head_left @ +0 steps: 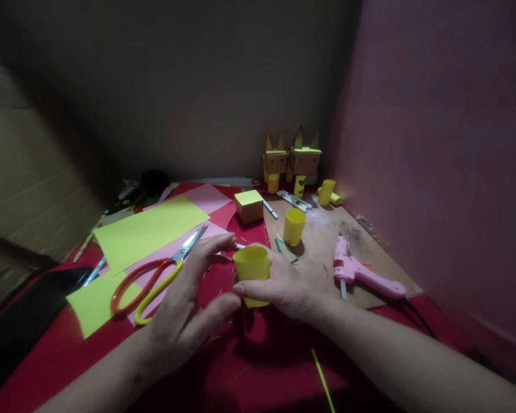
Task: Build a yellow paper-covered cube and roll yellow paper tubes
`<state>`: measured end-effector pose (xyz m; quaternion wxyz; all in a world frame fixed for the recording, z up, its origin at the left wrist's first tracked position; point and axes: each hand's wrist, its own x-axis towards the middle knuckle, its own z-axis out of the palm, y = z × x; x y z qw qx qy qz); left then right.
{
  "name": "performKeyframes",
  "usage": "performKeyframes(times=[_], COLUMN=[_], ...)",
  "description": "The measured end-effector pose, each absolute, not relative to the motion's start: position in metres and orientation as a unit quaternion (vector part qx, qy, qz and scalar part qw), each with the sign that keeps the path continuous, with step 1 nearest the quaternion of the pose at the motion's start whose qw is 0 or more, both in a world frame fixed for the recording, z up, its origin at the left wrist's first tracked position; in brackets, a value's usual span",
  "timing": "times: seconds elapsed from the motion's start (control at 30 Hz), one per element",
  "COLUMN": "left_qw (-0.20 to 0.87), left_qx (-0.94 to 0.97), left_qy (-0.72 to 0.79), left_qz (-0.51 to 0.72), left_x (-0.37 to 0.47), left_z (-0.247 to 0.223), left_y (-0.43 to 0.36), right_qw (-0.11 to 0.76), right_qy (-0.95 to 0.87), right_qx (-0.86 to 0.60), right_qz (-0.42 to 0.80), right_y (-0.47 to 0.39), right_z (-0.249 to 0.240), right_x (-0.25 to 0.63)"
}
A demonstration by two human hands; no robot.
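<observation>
My right hand [284, 284] is wrapped round a yellow paper tube [251, 267], thumb across its front, holding it upright above the red cloth. Just left of the tube, my left hand [193, 292] has its thumb and fingers spread with a gap between them; its thumb tip comes close to the tube's lower side. A second yellow tube [294, 226] stands on the brown board beyond my right hand. Behind the hands sits a small cardboard box [249, 207] with a yellow top. Scissors [155, 281] with red and yellow handles lie beside my left hand.
Yellow sheets [150, 229] and pink paper [208, 198] lie at the left. A pink glue gun [361, 272] rests on the brown board [318, 269] at the right. Two eared cardboard figures [305, 162], markers [293, 202] and more yellow tubes [326, 193] are at the back, near the walls.
</observation>
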<state>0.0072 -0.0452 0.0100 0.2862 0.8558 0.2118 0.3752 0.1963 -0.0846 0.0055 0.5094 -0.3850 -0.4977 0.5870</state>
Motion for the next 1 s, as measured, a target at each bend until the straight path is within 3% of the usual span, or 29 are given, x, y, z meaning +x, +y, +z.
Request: performKeyframes(times=[0.17,0.33,0.5,0.67,0.8,1.0], left_qw=[0.370,0.474,0.400,0.342,0.386,0.582], left_qx=[0.780,0.799,0.877,0.903,0.860,0.653], left_qy=[0.282,0.228,0.148,0.106,0.180,0.318], left_qz=[0.418,0.292,0.222,0.239,0.283,0.365], left_x=[0.005,0.003,0.000,0.001,0.001,-0.006], left_z=[0.031,0.043,0.043,0.037,0.035,0.038], left_y=[-0.042,-0.041,-0.045,-0.047,-0.042,-0.020], right_qw=[0.376,0.265,0.172,0.125,0.205,0.481], right_qy=[-0.565,-0.611,-0.618,-0.584,-0.511,-0.411], right_qx=[-0.385,-0.293,-0.221,-0.184,-0.232,-0.235], right_qz=[0.626,0.686,0.735,0.780,0.802,0.738], right_y=[-0.089,-0.090,-0.082,-0.080,-0.083,-0.077], right_z=[0.009,0.004,-0.010,-0.016,-0.011,-0.001], right_x=[0.197,0.194,0.190,0.189,0.194,0.207])
